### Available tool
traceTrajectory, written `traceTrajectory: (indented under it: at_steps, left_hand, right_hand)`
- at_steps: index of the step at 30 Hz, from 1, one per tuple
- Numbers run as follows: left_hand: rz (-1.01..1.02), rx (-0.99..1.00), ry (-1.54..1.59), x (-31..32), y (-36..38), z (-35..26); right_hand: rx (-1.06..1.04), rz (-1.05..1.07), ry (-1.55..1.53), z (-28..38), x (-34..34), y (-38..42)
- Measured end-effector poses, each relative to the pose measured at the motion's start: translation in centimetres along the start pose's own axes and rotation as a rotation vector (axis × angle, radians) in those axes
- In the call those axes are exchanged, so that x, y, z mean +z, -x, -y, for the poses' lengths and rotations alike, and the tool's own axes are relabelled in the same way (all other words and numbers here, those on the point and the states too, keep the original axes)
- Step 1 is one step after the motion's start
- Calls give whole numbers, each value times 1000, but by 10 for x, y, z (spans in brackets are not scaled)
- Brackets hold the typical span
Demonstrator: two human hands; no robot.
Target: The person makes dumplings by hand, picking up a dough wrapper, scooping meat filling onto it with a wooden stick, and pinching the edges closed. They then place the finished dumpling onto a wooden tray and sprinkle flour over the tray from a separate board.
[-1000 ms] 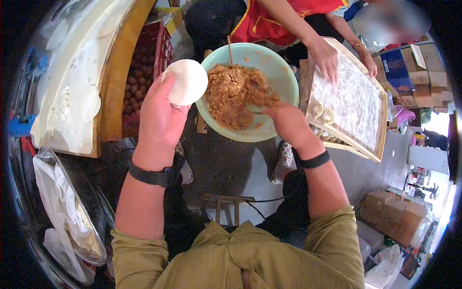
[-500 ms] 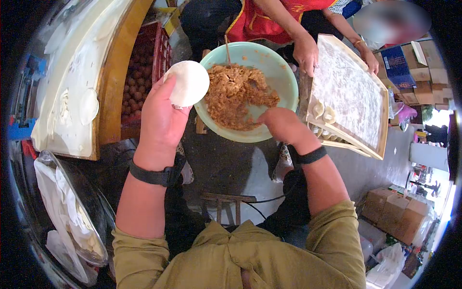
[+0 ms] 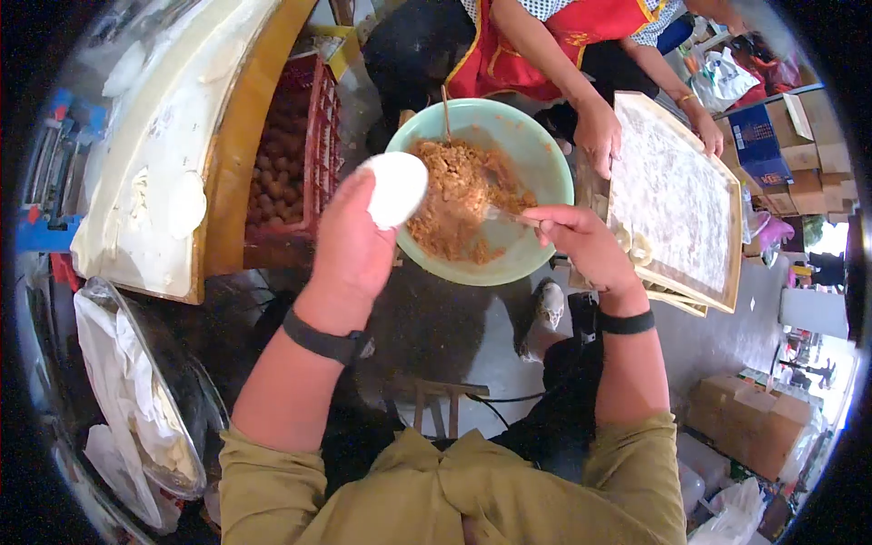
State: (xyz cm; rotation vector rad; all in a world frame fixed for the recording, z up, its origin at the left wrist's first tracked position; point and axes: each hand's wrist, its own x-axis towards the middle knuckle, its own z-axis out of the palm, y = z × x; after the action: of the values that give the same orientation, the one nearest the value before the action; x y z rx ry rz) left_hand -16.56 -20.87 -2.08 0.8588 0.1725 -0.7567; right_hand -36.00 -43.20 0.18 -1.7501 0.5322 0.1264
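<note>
My left hand is closed on a round white dumpling wrapper, held up at the left rim of a pale green bowl. Inside the bowl sits brown minced filling. My right hand grips the thin handle of a metal spoon over the bowl's right side. The spoon's far end meets the filling, so its tip is hard to make out. Another stick-like handle leans on the bowl's far rim. Folded dumplings lie at the near-left corner of a floured wooden tray.
Across from me, a person in a red apron has both hands at the tray. A floured work table and a red crate of round brown things are at left. Below the table is a cloth-lined round tray. Cardboard boxes stand right.
My right hand has drawn back to the right, bringing the spoon into sight. My left hand and wrapper have shifted right and down in view; the whole scene has shifted slightly too.
</note>
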Motion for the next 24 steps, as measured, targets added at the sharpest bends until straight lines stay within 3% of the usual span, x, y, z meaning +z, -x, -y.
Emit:
traceTrajectory:
  at_steps: [3,7,12,18,24]
  left_hand:
    - [107,-127,57,9,7,13]
    - [79,-228,98,30,22,20]
    - [106,-202,138,38,27,24]
    - [45,-226,191,31,23,19]
    - [85,-177,225,30,22,11]
  right_hand:
    - [-4,-23,-127,16,10,8]
    - [-230,-180,120,14,25,4]
    - [-585,-389,584,8,41,0]
    - [-646,-318,877,10,53,3]
    - [-688,-433,808,16,38,8]
